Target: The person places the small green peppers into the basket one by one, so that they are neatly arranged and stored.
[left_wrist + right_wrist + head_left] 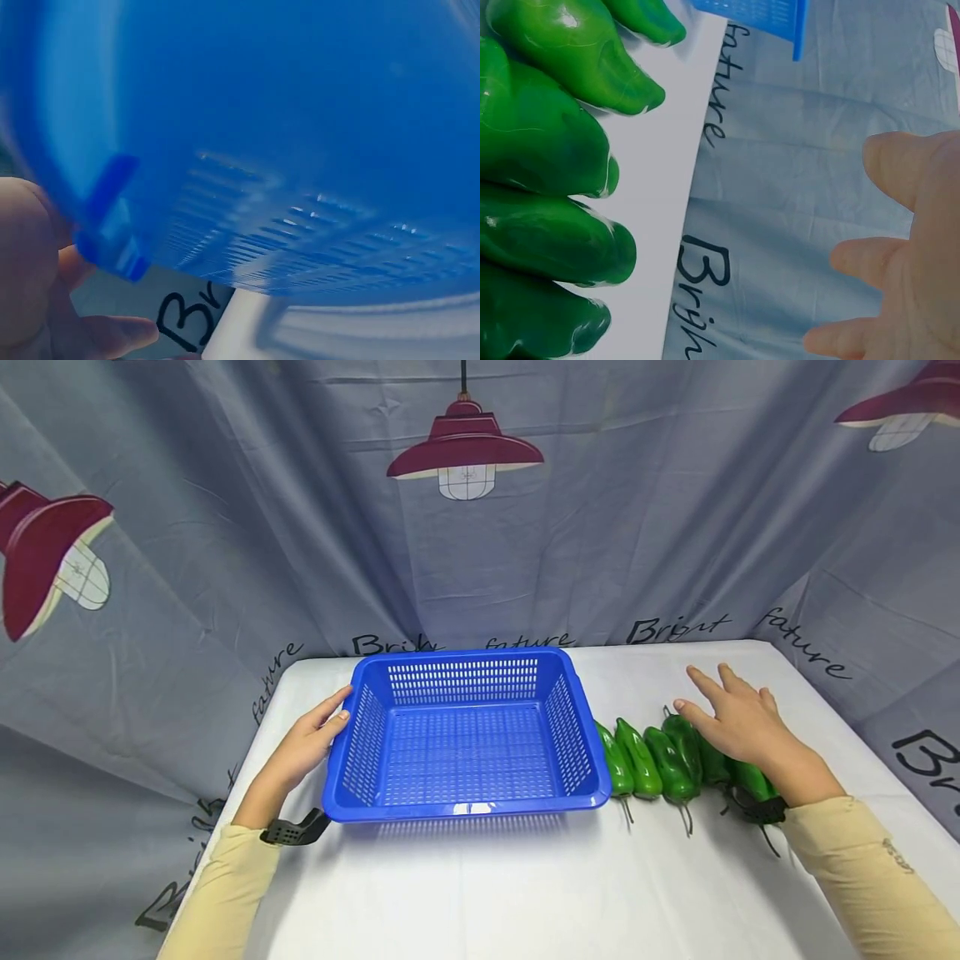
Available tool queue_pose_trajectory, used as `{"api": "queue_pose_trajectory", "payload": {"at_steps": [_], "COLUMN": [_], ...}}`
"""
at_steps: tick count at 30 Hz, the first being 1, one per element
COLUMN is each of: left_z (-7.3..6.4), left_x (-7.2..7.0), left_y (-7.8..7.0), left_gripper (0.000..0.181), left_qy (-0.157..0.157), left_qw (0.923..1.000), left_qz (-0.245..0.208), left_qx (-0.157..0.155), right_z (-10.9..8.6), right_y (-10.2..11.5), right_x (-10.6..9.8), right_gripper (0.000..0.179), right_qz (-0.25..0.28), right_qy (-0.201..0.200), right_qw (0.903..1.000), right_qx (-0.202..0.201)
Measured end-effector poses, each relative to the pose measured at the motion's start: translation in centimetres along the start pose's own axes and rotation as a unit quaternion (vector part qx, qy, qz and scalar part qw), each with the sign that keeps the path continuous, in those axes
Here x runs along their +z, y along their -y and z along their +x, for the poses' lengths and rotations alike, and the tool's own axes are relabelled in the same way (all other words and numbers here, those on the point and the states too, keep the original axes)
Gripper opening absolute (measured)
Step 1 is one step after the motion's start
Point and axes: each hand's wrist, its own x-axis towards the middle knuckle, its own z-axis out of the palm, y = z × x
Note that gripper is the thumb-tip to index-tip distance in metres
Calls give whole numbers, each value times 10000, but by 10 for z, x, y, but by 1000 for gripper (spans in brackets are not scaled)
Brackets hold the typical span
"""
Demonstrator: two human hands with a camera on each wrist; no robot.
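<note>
A blue plastic basket (pixel 472 814) with slotted walls stands over the white table, its inside bare. My left hand (pixel 303 743) holds it at the left rim, with thumb and index fingertip right at the edge. In the left wrist view the basket's wall (pixel 300 112) fills most of the picture, and fingers (pixel 124 334) reach below the rim. My right hand (pixel 738 718) hovers with spread fingers and nothing in it, above a row of green peppers (pixel 670 764). Those peppers (pixel 547 127) lie left of the hand in the right wrist view; some are partly covered by the hand and basket.
The white table (pixel 480 893) reaches back to a grey-blue curtain (pixel 315 527) printed with red lamps and lettering. The leftmost pepper (pixel 615 764) lies close against the basket's right side. Black wrist straps (pixel 296 828) sit at the cuffs of both yellow sleeves.
</note>
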Motion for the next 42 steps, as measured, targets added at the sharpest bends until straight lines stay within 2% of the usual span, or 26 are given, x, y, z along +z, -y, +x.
{"api": "queue_pose_trajectory", "payload": {"at_steps": [7, 14, 23, 31, 36, 42], "left_z": [1, 1, 1, 2, 1, 1], "left_x": [7, 9, 12, 14, 14, 14], "left_y": [6, 10, 15, 16, 17, 18], "left_gripper": [55, 55, 57, 57, 57, 57], "left_qy": [124, 143, 257, 204, 163, 148], "left_qw": [9959, 9895, 9760, 9784, 9788, 9798], "left_qz": [-881, -1429, -2160, -2050, -2034, -1982], "left_qx": [-141, -179, -122, -177, -198, -197], "right_z": [-1, -4, -7, -10, -14, -24], "right_y": [-1, -5, -10, -21, -36, -59], "right_x": [-1, -1, -1, -2, -2, -1], "right_gripper": [76, 76, 76, 76, 75, 75], "right_qz": [10, 51, 128, 196, 196, 458], "right_qy": [58, 60, 84, 142, 168, 198], "right_qw": [10000, 9999, 9997, 9992, 9987, 9967], "right_qx": [66, 146, 190, 311, 441, 648]}}
